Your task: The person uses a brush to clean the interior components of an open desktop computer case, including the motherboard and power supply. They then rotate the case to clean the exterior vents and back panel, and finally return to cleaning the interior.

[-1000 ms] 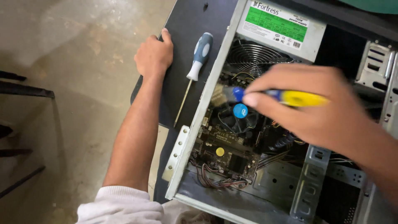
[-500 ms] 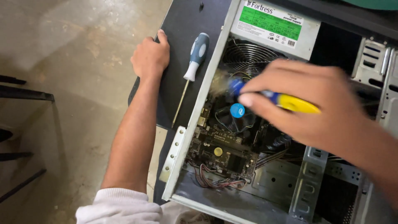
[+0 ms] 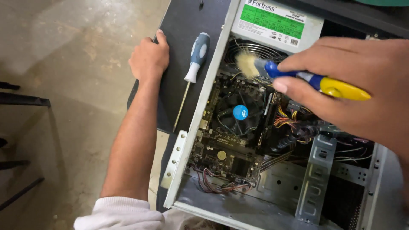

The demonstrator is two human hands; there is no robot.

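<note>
My right hand [image 3: 358, 85] grips a small paintbrush [image 3: 311, 79] with a blue and yellow handle. Its pale bristles touch the round fan grille [image 3: 255, 51] of the power supply inside an open computer case [image 3: 200, 127]. Below the bristles sits the processor cooler fan [image 3: 240, 113] with a blue centre, on the dark motherboard [image 3: 226, 149]. My left hand [image 3: 149, 59] rests closed on the edge of the black table [image 3: 187, 21], left of the case. A screwdriver [image 3: 194, 68] with a blue and white handle lies between that hand and the case.
The grey power supply box [image 3: 277, 21] with a green label fills the case's top. Coloured cable bundles [image 3: 294, 123] and a metal drive bracket [image 3: 315, 179] lie to the right of the board. Bare concrete floor [image 3: 64, 51] spreads to the left, with dark metal bars [image 3: 21, 100] at its edge.
My right hand has carried the brush up from the processor fan to the power supply's grille. The view has shifted slightly. My left hand and the screwdriver have stayed put.
</note>
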